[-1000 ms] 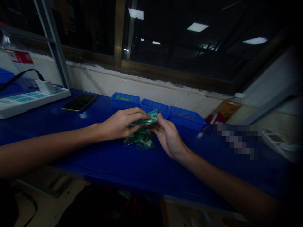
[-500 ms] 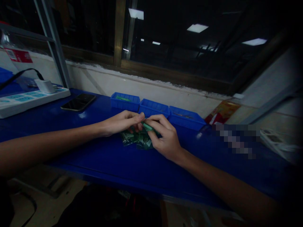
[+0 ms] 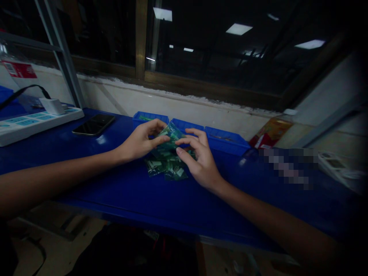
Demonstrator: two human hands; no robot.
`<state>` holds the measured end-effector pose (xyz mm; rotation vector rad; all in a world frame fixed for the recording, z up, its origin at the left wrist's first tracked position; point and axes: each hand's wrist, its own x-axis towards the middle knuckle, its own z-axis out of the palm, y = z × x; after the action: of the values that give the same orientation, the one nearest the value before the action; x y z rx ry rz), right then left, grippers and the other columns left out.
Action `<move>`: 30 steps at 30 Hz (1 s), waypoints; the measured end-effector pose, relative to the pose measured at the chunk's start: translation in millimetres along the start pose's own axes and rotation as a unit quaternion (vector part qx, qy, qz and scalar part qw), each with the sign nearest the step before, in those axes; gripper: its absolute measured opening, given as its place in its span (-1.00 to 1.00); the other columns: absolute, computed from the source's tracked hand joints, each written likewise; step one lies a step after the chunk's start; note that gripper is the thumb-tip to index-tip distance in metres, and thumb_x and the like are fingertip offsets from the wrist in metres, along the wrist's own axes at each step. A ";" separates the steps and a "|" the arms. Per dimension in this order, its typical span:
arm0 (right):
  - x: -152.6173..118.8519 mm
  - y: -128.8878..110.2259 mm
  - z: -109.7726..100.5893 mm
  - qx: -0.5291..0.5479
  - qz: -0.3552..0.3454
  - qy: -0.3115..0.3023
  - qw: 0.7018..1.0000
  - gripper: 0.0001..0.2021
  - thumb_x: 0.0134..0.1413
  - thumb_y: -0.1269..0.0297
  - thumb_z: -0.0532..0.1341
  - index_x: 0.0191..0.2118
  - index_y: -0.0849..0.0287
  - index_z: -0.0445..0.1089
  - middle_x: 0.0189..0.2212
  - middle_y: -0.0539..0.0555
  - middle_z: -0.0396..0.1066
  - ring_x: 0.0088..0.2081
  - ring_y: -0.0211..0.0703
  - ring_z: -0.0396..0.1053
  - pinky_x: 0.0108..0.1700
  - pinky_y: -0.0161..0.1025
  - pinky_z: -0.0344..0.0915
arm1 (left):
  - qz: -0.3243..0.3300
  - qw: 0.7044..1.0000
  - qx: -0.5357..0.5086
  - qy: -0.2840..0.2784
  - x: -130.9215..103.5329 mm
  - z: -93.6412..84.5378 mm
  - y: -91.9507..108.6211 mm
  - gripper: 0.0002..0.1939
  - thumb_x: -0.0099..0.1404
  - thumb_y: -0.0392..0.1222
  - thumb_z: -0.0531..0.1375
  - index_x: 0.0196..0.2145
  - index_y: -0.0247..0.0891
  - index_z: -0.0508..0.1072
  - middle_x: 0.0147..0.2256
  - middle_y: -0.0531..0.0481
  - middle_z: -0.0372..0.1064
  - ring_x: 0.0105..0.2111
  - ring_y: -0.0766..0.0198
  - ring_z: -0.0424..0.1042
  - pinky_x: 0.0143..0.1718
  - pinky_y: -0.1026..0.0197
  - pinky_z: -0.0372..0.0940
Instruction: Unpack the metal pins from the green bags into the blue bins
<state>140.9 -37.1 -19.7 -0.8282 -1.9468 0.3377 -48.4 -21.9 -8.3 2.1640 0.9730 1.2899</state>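
A small clear plastic bag [image 3: 174,131] with a green tint is pinched between the thumb and fingers of my left hand [image 3: 139,140]. To its right, my right hand [image 3: 202,163] has its fingers apart, the fingertips close to the bag's edge. Whether they touch it I cannot tell. Below both hands, a pile of similar small bags [image 3: 174,170] lies on the blue table [image 3: 138,195]. Pale and green pieces show inside them, too small and dark to name.
Behind my hands stand three blue bins: the left bin [image 3: 138,119] with green pieces, the middle bin [image 3: 188,124] and the right bin [image 3: 230,142] with thin items. A phone [image 3: 94,124] and a power strip [image 3: 37,124] lie at left. A bottle [image 3: 18,69] stands beyond.
My hands have moved apart, and the fingers of my right hand have spread. The small bag now stands up in view at my left fingertips.
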 end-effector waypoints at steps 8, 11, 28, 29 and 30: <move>3.8 4.1 5.4 0.113 0.144 -0.015 0.983 -0.70 0.02 0.08 0.11 -0.55 0.20 0.29 -0.59 -0.04 0.14 -0.51 -0.32 0.13 -0.45 -0.30 0.12 | 0.183 0.951 0.228 -0.105 -11.3 2.1 8.5 -0.82 0.21 -0.19 0.13 -0.22 -0.27 0.33 -0.22 -0.07 0.27 -0.16 0.24 0.26 -0.12 0.17 0.21; 2.2 9.7 7.9 0.122 0.154 -0.001 0.980 -0.80 0.00 0.16 0.14 -0.42 0.21 0.34 -0.62 -0.06 0.20 -0.57 -0.34 0.12 -0.52 -0.34 0.07 | 0.149 0.960 0.201 -0.128 -9.3 3.6 3.7 -0.75 0.17 -0.10 0.16 -0.22 -0.28 0.34 -0.21 -0.08 0.26 -0.16 0.21 0.26 -0.13 0.15 0.22; -5.2 -2.4 2.7 -0.035 -0.013 -0.077 0.996 -0.81 0.05 0.22 0.12 -0.27 0.16 0.40 -0.39 0.05 0.41 -0.35 -0.21 0.32 -0.27 -0.23 0.23 | -0.048 0.994 0.032 -0.092 -5.7 3.4 12.0 -0.68 0.30 0.00 -0.04 -0.30 -0.32 0.32 -0.44 0.02 0.31 -0.47 0.34 0.31 -0.44 0.28 0.25; -4.1 -3.0 2.4 0.005 0.034 -0.076 0.996 -0.78 0.06 0.16 0.11 -0.32 0.17 0.40 -0.42 0.03 0.40 -0.39 -0.22 0.31 -0.32 -0.25 0.23 | -0.007 0.993 0.071 -0.094 -6.8 3.3 12.5 -0.69 0.30 -0.03 -0.04 -0.24 -0.32 0.33 -0.37 0.00 0.34 -0.39 0.31 0.34 -0.35 0.25 0.27; -3.1 -3.3 2.0 0.044 0.080 -0.075 0.993 -0.73 0.07 0.09 0.08 -0.38 0.18 0.40 -0.47 0.02 0.39 -0.42 -0.24 0.30 -0.37 -0.27 0.21 | 0.036 0.989 0.104 -0.101 -7.9 3.5 13.0 -0.70 0.30 -0.06 -0.04 -0.17 -0.31 0.32 -0.30 -0.04 0.35 -0.30 0.27 0.35 -0.26 0.21 0.27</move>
<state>138.8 -41.4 -21.0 -0.9267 -1.9918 0.5917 -43.3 -36.5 -5.7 2.4516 0.9919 1.0128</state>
